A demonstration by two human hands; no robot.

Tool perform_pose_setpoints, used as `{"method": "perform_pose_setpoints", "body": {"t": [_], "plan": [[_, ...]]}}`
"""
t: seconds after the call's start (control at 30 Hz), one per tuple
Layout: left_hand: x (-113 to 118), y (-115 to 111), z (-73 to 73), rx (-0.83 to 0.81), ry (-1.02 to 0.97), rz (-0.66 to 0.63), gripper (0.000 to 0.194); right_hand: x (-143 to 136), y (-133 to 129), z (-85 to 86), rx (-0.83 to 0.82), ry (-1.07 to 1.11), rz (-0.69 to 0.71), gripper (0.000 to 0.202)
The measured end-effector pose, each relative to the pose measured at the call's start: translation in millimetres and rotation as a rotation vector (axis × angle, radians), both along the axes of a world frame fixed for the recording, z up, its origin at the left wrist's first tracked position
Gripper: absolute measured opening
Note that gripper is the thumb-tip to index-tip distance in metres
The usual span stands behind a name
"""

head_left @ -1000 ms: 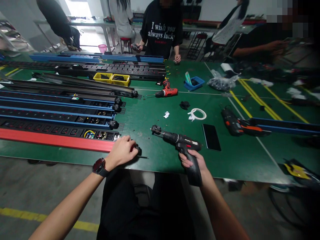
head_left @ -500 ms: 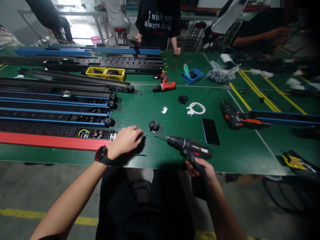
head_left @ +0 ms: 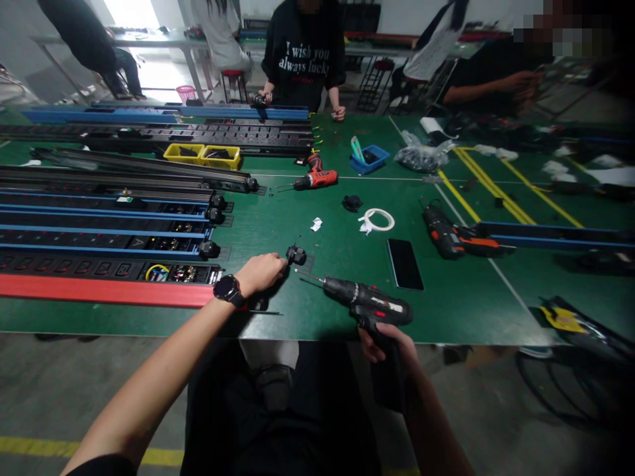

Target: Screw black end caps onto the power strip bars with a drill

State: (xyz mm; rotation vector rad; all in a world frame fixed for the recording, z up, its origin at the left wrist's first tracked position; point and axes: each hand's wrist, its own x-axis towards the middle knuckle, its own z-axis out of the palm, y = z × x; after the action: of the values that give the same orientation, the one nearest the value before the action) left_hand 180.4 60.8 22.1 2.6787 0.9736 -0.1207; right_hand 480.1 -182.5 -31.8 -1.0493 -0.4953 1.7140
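Observation:
My right hand (head_left: 384, 340) grips a black power drill (head_left: 370, 301) by its handle near the table's front edge, its long bit pointing left. My left hand (head_left: 262, 272), below a wrist with a black watch (head_left: 227, 289), is low over the green table, fingertips beside a small black fitting (head_left: 296, 255). Its fingers are drawn together; what they hold, if anything, is too small to tell. Left of that hand lies a long strip with a red side (head_left: 104, 291), its right end showing wires and metal terminals.
Several blue-edged strips (head_left: 99, 229) lie at left. Beyond are yellow trays (head_left: 221, 157), a red drill (head_left: 317, 179) and a blue tray (head_left: 370, 158). A phone (head_left: 405, 264), a white coil (head_left: 380, 219) and another drill (head_left: 444, 231) lie right. A person (head_left: 303, 59) stands across the table.
My left hand has moved right, up to the small black fitting. The drill stays in my right hand. The whole view has shifted slightly.

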Motion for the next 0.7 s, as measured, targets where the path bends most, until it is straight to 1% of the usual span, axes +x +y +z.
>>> {"method": "perform_pose_setpoints", "body": {"t": [0.03,0.1,0.17,0.23,0.33,0.43,0.57,0.7], "plan": [[-5.7,-3.0,6.0,-0.009,-0.058,0.006,0.024,-1.1,-1.7,2.3,-0.002,-0.001,0.006,0.031],[-19.8,-13.9,19.4,-0.059,-0.233,0.029,0.020,-2.7,-5.5,6.7,-0.004,0.001,0.019,0.032],[-34.7,-32.1,30.9,-0.141,-0.442,0.083,0.017,-3.4,-9.4,10.5,-0.008,0.008,0.048,0.034],[-47.2,-55.2,36.6,-0.183,-0.611,0.169,0.017,-4.4,-14.0,14.6,-0.018,0.021,0.093,0.035],[-58.3,-88.9,34.5,-0.268,-0.748,0.283,0.019,-9.0,-24.2,23.8,-0.035,0.034,0.135,0.034],[-63.0,-109.7,28.0,-0.373,-0.862,0.368,0.019,-17.8,-36.3,37.9,-0.052,0.029,0.120,0.032],[-68.0,-117.7,26.0,-0.423,-0.973,0.396,0.018,-26.0,-44.7,55.7,-0.085,0.004,0.132,0.034],[-72.7,-119.1,30.3,-0.403,-0.984,0.380,0.014,-25.2,-43.2,63.4,-0.089,-0.007,0.169,0.041]]}}
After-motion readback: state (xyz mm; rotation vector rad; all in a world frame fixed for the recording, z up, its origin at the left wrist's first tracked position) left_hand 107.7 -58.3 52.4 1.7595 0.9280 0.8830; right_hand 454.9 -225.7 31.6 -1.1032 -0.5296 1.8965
